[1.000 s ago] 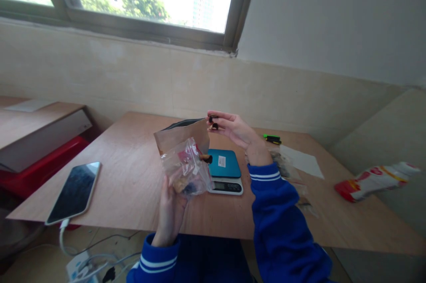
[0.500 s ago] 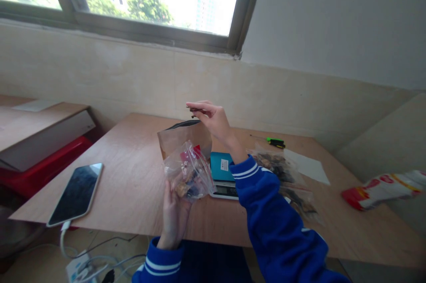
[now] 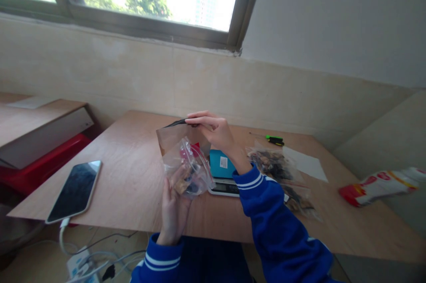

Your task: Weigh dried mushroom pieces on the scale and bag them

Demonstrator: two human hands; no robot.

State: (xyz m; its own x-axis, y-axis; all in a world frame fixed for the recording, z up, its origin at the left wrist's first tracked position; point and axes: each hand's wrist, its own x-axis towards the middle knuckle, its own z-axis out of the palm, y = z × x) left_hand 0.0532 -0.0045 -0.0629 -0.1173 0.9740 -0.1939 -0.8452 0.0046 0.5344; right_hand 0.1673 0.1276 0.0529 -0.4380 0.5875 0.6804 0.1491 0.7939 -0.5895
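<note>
Plywood tabletop (image 3: 109, 172), and the left hand (image 3: 173, 212) is curled firmly around a clear zip bag (image 3: 188, 169), while the right hand (image 3: 213, 129) pinches just over a kraft pouch (image 3: 169, 138), its hold impossible to call!

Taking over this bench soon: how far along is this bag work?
Two zip bags of dark pieces already lie on the table. In hand: the left hand holds a clear zip bag of tan and dark pieces, the right hand pinches a kraft pouch's mouth. Left: pieces remain in the held bag.
</note>
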